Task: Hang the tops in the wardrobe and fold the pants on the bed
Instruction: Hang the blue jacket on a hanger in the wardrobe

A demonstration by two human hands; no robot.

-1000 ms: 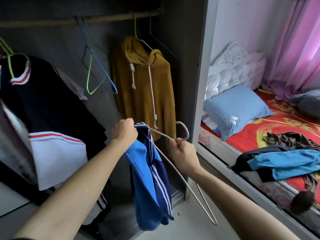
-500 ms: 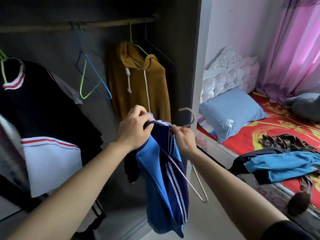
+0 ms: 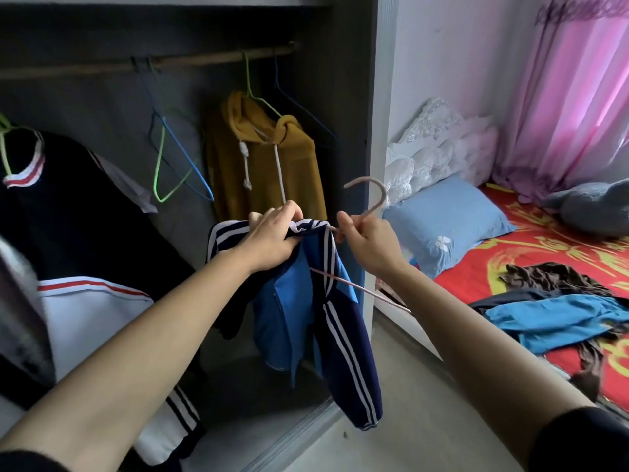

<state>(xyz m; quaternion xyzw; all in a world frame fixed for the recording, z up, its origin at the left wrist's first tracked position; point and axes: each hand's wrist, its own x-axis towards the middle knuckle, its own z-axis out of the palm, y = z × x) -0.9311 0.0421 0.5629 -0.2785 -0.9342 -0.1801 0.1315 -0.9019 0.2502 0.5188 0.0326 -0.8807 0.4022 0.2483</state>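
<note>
Our left hand (image 3: 272, 240) grips the blue top's (image 3: 289, 301) collar so it hangs open just below our hands, and our right hand (image 3: 369, 241) pinches the hanger's (image 3: 384, 194) neck to push one arm inside it.

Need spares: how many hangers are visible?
6: pink hanger in right hand; left hanger under black top; empty green hanger and blue hanger; hoodie hanger; dark hanger rightmost. Others may hide.
</note>
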